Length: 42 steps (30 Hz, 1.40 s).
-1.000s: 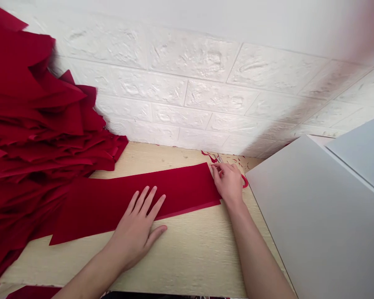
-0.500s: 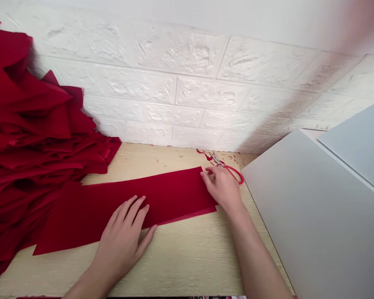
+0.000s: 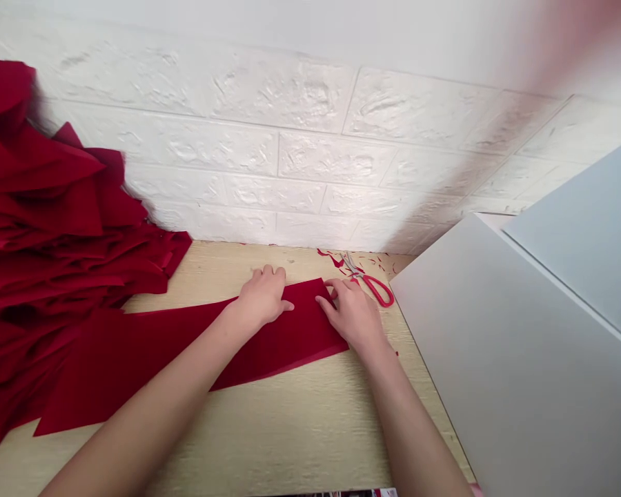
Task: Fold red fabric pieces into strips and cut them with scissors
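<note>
The left hand (image 3: 263, 298) and right hand (image 3: 350, 316) press down just apart, unclamped, on a long crimson felt strip (image 3: 294, 338) lying across a pale wooden tabletop (image 3: 290, 428), near red-handled steel scissors (image 3: 375, 290) and a heaped crimson felt pile (image 3: 46, 235).

a long, flat strip of deep red felt (image 3: 119, 352) lies slanted across the pale wooden tabletop (image 3: 290, 435), smooth and unfolded.

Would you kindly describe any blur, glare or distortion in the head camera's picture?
In the head view, a pinkish smear blurs the top right corner; the red fabric pile goes soft along its upper edge; the wall's brick joints bow from wide-angle distortion; the left hand and right hand look sharp.
</note>
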Tool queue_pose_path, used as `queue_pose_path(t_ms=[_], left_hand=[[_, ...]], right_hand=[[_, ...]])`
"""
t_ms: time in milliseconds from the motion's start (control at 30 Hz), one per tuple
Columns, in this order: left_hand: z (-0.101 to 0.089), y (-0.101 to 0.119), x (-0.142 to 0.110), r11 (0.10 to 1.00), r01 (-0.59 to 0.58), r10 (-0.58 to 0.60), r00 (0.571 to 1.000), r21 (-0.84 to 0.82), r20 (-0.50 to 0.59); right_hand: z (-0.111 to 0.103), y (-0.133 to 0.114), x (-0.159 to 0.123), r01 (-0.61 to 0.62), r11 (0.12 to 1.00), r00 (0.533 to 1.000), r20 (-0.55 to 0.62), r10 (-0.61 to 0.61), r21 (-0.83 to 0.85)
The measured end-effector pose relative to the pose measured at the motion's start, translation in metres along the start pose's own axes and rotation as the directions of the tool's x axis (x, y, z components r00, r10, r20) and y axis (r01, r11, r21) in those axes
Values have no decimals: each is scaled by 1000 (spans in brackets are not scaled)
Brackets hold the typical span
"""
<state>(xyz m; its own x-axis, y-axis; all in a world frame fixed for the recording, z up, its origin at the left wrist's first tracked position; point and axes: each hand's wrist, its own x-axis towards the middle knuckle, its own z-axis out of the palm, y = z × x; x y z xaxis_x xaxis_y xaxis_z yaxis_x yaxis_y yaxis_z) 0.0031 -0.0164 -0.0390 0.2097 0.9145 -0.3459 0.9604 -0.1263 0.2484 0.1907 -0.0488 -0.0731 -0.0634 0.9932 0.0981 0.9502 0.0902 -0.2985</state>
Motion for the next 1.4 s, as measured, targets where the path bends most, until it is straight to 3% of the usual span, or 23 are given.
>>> queue_pose_path(t_ms=[67,167,267,367,500,667,833,933,1067,1233,1400], left_hand=[[-1,-6,8,1000,2,0,998,-31,55],[2,-21,10,992,-88,97,991,-89,96],[4,-36,6,941,-285,276,958,-182,-72],[4,-42,1,858,-425,355,896,-287,-266],[3,-41,-5,830,-410,297,899,-378,-322],[3,-31,-13,874,-368,260,906,-317,-335],[-9,-23,-12,891,-373,239,870,-258,-431],[-22,-25,-4,839,-450,324,864,-305,-385],[-32,-26,5,726,-568,474,822,-389,-316],[-28,-26,8,657,-472,300,879,-587,-371],[-29,-32,10,552,-376,213,926,-744,-310]], right_hand=[[1,3,1,6,998,996,-92,0,66],[4,7,3,-6,987,975,-219,41,158],[6,9,4,28,967,965,-259,40,254],[8,7,6,75,930,978,-207,1,359],[10,5,8,84,876,990,-136,-21,475],[9,1,5,174,820,975,-214,-65,545],[7,-11,-1,246,808,958,-261,-118,535],[7,-14,-3,266,798,953,-271,-135,540],[7,-12,-2,232,773,960,-266,-85,590],[6,-10,2,99,654,965,-234,122,750],[10,-10,6,19,506,966,-147,214,862]])
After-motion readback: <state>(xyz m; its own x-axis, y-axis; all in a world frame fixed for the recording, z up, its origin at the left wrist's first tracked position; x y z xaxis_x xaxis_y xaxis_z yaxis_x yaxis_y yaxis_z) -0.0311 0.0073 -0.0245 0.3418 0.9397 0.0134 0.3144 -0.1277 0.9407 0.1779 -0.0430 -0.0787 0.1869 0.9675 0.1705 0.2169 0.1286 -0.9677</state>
